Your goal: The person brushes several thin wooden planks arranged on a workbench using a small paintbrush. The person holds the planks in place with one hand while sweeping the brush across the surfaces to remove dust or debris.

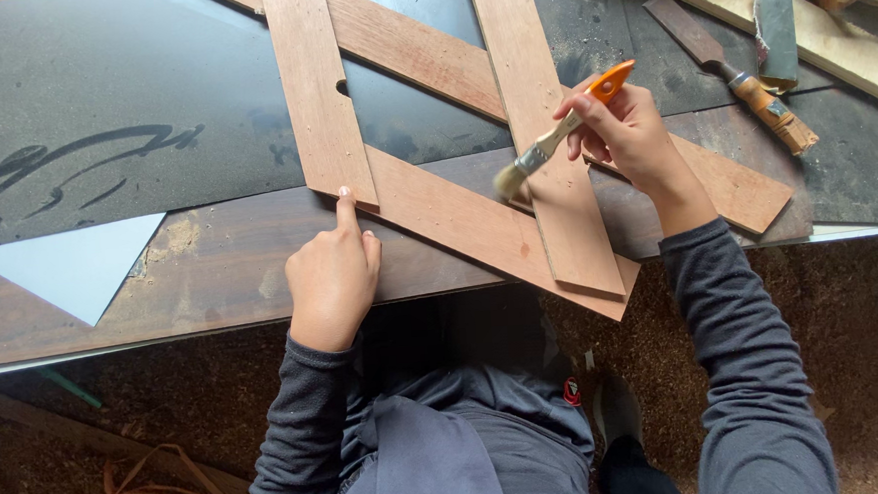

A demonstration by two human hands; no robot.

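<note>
My right hand (631, 132) grips a small paintbrush (559, 135) with an orange handle, its pale bristles resting on a reddish wooden slat. That slat belongs to a frame of crossed wooden slats (427, 208) lying flat on the dark workbench (132, 123). My left hand (333, 273) is mostly curled, the index finger stretched out and pressing the lower corner of the left slat. Both arms wear dark grey sleeves.
A chisel (740, 76) with a wooden handle lies at the back right beside pale boards (829, 36). A white sheet of paper (80, 266) sits on the bench at left. Sawdust covers the floor (863, 315), with wood strips (161, 487) at lower left.
</note>
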